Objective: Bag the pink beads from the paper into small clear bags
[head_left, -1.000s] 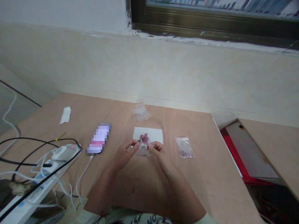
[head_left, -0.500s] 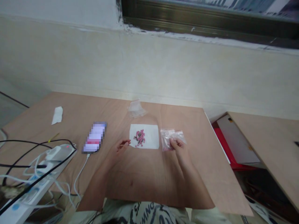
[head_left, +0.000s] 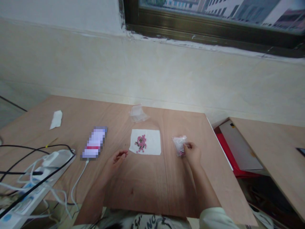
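My right hand [head_left: 193, 152] pinches the right edge of a small clear plastic bag [head_left: 178, 144], with several pink beads gathered in its bottom corner. The bag is over the table, to the right of a sheet of white paper [head_left: 153, 143]. On the paper's left half lies a loose cluster of pink beads [head_left: 141, 143] with some darker bits among them. My left hand [head_left: 119, 157] is by the paper's lower left corner, its fingers loosely curled and apart from the thumb, holding nothing that shows.
Behind the paper, near the wall, lies another clear plastic bag [head_left: 138, 113]. A phone [head_left: 94, 143] on a white cable is at the left, beyond it a white paper scrap [head_left: 56, 119]. A power strip [head_left: 57, 159] with tangled cables fills the left front. A second table [head_left: 276, 136] stands at the right.
My right hand has moved right, away from the paper. The plastic in it, wide and overlapping before, now shows as one small bag. My left hand has shifted slightly left and down.
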### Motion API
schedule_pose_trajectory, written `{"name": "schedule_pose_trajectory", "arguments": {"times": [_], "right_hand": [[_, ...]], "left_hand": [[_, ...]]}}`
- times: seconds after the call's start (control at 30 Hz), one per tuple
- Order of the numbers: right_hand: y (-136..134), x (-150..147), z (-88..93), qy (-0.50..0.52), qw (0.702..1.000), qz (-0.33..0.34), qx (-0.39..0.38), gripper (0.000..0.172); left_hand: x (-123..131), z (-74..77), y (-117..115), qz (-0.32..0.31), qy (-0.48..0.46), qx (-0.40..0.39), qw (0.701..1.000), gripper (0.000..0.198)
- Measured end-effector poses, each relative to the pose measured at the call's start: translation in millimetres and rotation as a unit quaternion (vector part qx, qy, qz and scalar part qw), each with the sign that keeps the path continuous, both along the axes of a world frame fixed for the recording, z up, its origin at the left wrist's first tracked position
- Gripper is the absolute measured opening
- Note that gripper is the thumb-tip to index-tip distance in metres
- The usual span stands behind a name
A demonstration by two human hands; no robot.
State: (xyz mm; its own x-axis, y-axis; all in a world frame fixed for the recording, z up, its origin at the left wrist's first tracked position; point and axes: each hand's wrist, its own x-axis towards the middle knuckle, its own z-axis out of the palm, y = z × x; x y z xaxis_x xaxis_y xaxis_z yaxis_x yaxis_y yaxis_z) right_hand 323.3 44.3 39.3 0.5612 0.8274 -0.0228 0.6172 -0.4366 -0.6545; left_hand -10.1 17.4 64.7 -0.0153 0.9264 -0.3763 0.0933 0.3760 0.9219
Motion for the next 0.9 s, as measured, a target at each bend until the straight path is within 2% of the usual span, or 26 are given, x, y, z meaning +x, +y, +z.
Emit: {"name": "schedule_pose_trajectory", "arguments": {"times": [0.1, 0.17, 0.27, 0.37, 0.43, 0.5, 0.6, 0.67, 0.73, 0.8, 0.9], "right_hand": [[0.0, 1.1, 1.3, -0.096, 0.995, -0.009, -0.015, 0.031], [2.0, -3.9, 3.3, -0.17, 0.985, -0.031, 0.007, 0.034], [13.5, -27.0, 5.8, -0.208, 0.977, -0.026, 0.046, 0.033], [38.9, -69.8, 5.9, -0.157, 0.98, 0.102, 0.073, 0.03], [62.3, -103.9, 5.8, -0.127, 0.966, 0.204, 0.091, 0.037], [88.6, -136.1, 6.5, -0.125, 0.951, 0.267, 0.094, 0.045], [128.0, -172.5, 7.8, -0.162, 0.933, 0.312, 0.07, 0.053], [150.6, -187.3, 8.0, -0.186, 0.925, 0.326, 0.049, 0.056], [168.1, -195.8, 7.8, -0.204, 0.916, 0.342, 0.036, 0.058], [179.4, -199.1, 8.2, -0.214, 0.905, 0.367, 0.023, 0.052], [185.6, -196.8, 10.2, -0.215, 0.894, 0.393, -0.003, 0.032]], "left_hand": [[-1.1, 2.8, -0.8, 0.005, 0.014, -0.003, 1.0, 0.033], [-1.9, 2.6, 0.0, 0.001, 0.029, 0.001, 1.0, 0.033], [-3.3, -1.7, 4.0, -0.007, 0.044, 0.014, 0.999, 0.03], [-4.9, -7.1, 9.6, -0.032, 0.057, 0.024, 0.998, 0.025], [-6.0, -10.4, 12.9, -0.044, 0.075, 0.037, 0.996, 0.023], [-7.1, -14.1, 15.6, -0.044, 0.087, 0.054, 0.994, 0.021], [-9.2, -20.3, 19.4, -0.043, 0.092, 0.068, 0.992, 0.02], [-11.1, -23.2, 22.6, -0.03, 0.097, 0.074, 0.992, 0.019], [-13.3, -23.7, 26.4, -0.048, 0.093, 0.086, 0.991, 0.018], [-15.5, -21.8, 30.1, -0.07, 0.094, 0.096, 0.988, 0.018], [-18.1, -16.7, 34.0, -0.068, 0.109, 0.102, 0.987, 0.019]]}}
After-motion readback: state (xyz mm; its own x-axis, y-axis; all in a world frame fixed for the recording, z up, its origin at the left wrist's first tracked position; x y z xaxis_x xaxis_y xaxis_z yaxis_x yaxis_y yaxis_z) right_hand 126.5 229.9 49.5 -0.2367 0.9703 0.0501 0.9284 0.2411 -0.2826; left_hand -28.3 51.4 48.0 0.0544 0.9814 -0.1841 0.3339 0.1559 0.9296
